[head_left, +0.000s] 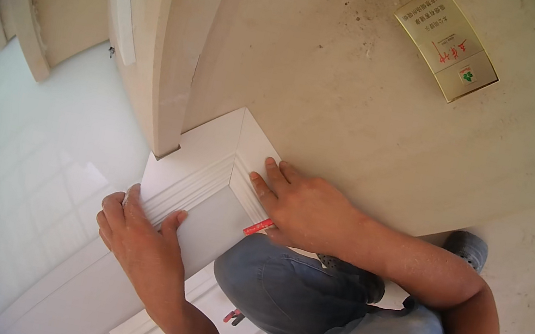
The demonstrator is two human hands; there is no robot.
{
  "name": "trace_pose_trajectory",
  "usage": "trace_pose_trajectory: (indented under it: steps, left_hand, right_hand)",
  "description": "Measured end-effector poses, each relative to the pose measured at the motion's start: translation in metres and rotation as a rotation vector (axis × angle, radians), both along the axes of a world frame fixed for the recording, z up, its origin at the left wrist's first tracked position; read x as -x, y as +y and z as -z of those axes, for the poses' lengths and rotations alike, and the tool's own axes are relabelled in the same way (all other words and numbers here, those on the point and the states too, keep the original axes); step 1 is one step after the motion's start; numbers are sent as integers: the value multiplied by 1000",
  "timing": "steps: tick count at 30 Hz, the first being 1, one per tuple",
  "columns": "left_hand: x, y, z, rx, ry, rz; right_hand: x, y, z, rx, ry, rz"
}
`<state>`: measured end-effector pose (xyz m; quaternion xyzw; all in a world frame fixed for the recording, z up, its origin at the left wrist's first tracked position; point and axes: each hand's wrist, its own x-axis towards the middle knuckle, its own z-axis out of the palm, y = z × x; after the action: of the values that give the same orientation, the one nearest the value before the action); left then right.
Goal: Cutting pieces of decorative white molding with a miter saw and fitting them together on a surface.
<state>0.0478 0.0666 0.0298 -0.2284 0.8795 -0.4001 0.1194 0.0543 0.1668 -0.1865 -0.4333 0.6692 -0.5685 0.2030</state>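
A white panel (206,210) with a ridged, mitred frame lies in front of me, its far corner pointing away. My left hand (143,245) grips its left edge, fingers curled over the rim and thumb on the moulding. Across the panel's right side rests my right hand (303,209), its fingertips on the white frame near the corner. A flat red pencil-like stick (257,227) pokes out from under the right palm, held there; its other end is hidden. Close to the panel's far left edge, the lower tip of a beige upright (170,128) stands beside or touches it.
A gold cigarette pack (450,45) lies on the dusty beige surface at far right. Glossy white flooring (32,161) spreads to the left. My bent knees (302,295) are close to the panel. Below them are another white panel (209,293) and a red-and-black tool (234,316).
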Motion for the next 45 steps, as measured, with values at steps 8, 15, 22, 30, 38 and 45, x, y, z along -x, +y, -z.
trace_pose_trajectory:
  steps: [8, 15, 22, 30, 38, 45]
  left_hand:
    - [1, 1, 0, -23, 28, -31]
    - [1, 2, -1, -19, 40, 1]
    - [2, 3, -3, -46, 0, 24]
    - [0, -1, -4, -27, -34, 99]
    - [-4, 0, -2, 6, -31, 144]
    - [-3, 1, 4, 52, -53, 115]
  right_hand:
    - [0, -1, 0, -20, 10, -11]
    - [-5, -1, 1, -22, 20, 27]
    - [-6, -1, -2, -98, 75, 28]
    - [-8, -4, 3, -76, 52, 73]
    - [-3, -2, 2, -80, 35, 56]
    - [4, -2, -2, -73, -53, 9]
